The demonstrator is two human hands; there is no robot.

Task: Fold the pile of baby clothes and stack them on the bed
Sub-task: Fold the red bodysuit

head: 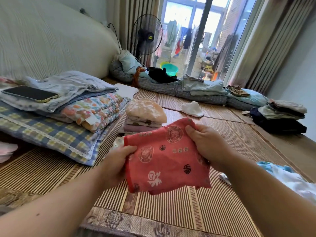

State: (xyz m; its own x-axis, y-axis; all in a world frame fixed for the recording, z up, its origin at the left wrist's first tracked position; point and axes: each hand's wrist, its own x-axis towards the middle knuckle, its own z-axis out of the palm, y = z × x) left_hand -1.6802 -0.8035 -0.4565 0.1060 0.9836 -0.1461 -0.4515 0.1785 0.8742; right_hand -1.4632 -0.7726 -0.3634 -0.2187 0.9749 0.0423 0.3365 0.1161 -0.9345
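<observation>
Bamboo matting (239, 144) covers the bed in front of us, with curtains and a bright window behind.

We hold a red printed garment (167, 158) up above the mat. Our left hand (118, 161) pinches its left edge with the thumb on top. Our right hand (205, 142) grasps the upper right edge, fingers curled round the cloth. The garment hangs slack and a little creased, touching nothing else. We cannot tell whether it has been doubled over yet.

Just behind it, a small stack of folded baby clothes (145, 120) stands on the mat beside a checked pillow (51, 134), with a peach piece on top. So we judge that several pieces are done and that the red one is the piece in hand.

Some work looks left. A pale blue-and-white heap (290, 178) lies rumpled at our lower right, near our right forearm, and seems unfolded. A small white piece (192, 108) lies loose farther back on the mat, well apart from the stack. A second folded stack (282, 115) sits at the far right edge, but we cannot say whether it belongs to this job.

Our guess is that we are somewhere past the middle: the red garment needs folding and a place on the stack, then the loose pieces follow.
</observation>
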